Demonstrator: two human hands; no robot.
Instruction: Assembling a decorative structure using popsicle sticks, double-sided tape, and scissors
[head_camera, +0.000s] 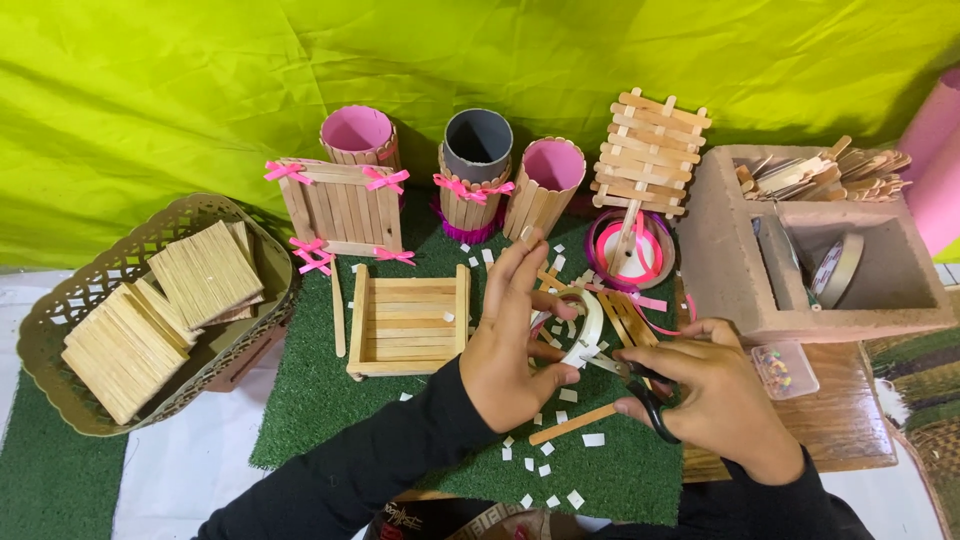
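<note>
My left hand (515, 335) hangs over the green turf mat (320, 400), fingers spread upward and thumb and forefinger pinching the end of a white tape roll (588, 318). My right hand (705, 390) grips black-handled scissors (640, 385), whose blades point left at the tape just by my left thumb. Several small white tape squares (545, 470) lie scattered on the mat below my hands. A loose wooden stick (572, 424) rests under them. An open craft-stick tray (408, 320) sits just left of my left hand.
A woven basket (70, 300) of stick stacks stands at the left. Stick-clad cups (545, 185), a bowed stick box (340, 205) and a stick rack (648, 150) line the back. A pink ribbon spool (630, 250), a box of sticks (730, 260) and a bead case (785, 368) stand right.
</note>
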